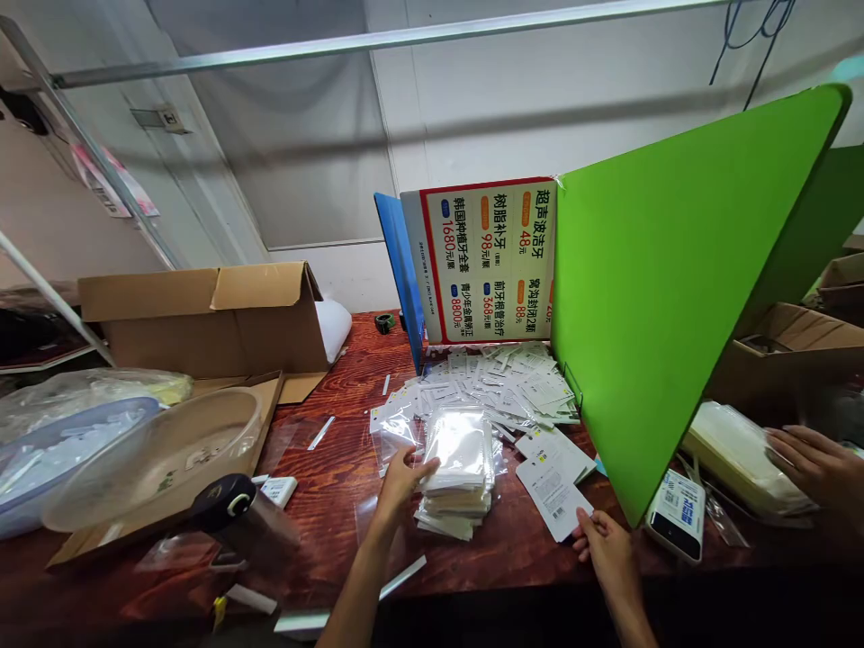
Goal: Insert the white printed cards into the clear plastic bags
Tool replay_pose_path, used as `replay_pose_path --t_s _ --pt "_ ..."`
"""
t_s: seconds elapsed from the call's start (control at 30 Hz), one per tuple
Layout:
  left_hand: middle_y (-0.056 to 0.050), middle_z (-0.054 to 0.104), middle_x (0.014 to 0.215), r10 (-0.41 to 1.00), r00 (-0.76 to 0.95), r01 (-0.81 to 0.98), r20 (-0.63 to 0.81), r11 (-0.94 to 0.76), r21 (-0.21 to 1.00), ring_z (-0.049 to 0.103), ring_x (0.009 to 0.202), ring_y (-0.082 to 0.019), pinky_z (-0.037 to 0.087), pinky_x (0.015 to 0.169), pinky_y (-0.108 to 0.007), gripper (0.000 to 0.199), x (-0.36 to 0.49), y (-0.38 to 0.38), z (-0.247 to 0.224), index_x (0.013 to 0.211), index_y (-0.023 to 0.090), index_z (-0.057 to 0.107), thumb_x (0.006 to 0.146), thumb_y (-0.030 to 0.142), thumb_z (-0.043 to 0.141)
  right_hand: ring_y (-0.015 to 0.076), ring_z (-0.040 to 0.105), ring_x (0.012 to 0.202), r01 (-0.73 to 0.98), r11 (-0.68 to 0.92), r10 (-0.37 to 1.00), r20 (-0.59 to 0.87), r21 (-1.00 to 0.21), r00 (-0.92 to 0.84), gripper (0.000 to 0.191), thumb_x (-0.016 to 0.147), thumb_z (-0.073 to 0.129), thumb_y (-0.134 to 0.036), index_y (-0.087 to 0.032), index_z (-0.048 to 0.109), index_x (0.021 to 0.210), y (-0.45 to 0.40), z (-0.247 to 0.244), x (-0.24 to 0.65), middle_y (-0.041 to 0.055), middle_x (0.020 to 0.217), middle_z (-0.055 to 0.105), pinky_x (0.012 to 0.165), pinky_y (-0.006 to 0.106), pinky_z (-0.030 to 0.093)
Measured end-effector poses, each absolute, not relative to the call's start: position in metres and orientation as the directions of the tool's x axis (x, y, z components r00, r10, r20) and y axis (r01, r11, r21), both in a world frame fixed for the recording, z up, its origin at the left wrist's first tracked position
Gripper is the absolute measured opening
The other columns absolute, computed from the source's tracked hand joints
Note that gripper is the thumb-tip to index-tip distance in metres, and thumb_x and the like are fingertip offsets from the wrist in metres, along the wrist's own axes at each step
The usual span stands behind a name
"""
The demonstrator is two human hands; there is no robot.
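Observation:
My right hand [604,544] pinches the near corner of a white printed card [554,495] with a barcode. That card lies at the front of a loose heap of similar white cards [496,382]. My left hand [400,486] is beside a stack of clear plastic bags [457,459], its thumb spread from the fingers and touching the stack's left edge. Under its fingertips lies a loose clear bag [395,436]; whether they grip it is hard to make out.
Partition boards, including a green board [675,297], surround the card heap. On the left are an oval plastic tub [168,459], a cardboard box [202,324] and a dark bottle [247,522]. Another person's hand [814,468] touches a stack of bags [742,459] at right, near a white box [679,513].

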State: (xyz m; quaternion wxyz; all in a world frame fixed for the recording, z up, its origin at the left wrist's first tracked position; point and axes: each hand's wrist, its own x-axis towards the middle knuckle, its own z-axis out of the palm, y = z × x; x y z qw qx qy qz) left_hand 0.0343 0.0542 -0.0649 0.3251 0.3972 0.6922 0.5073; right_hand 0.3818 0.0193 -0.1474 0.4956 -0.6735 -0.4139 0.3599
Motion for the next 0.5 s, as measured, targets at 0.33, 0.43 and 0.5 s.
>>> replay_pose_path --t_s 0.33,0.43,0.5 --pt "-0.01 0.074 0.081 0.888 -0.456 0.111 0.061 -0.011 0.994 0.07 0.08 -0.025 0.053 0.074 -0.036 0.053 0.045 0.042 -0.031 0.083 0.015 0.067 0.055 0.057 0.079 0.0217 0.055 0.038 0.09 -0.167 0.963 -0.142 -0.982 0.23 0.039 0.065 0.055 -0.063 -0.024 0.053 0.066 0.012 -0.145 0.349 0.0004 0.047 0.056 0.034 0.032 0.043" --pt "-0.01 0.074 0.079 0.89 -0.45 0.111 0.074 -0.027 0.993 0.069 0.08 -0.025 0.053 0.077 -0.036 0.052 0.048 0.038 -0.028 0.077 0.014 0.069 0.055 0.061 0.079 0.0253 0.057 0.043 0.228 -0.148 0.958 -0.082 -0.962 0.275 0.033 0.066 0.055 -0.052 -0.023 0.06 0.08 0.006 -0.143 0.345 0.0001 0.049 0.056 0.041 0.036 0.045" --pt "-0.009 0.074 0.08 0.889 -0.45 0.115 0.079 -0.03 0.993 0.068 0.081 -0.024 0.052 0.079 -0.036 0.051 0.05 0.035 -0.027 0.076 0.015 0.07 0.054 0.059 0.081 0.0283 0.062 0.057 0.332 -0.118 0.946 -0.004 -0.936 0.324 0.029 0.067 0.053 -0.046 -0.023 0.061 0.084 0.003 -0.14 0.343 0.0032 0.057 0.06 0.055 0.039 0.049"
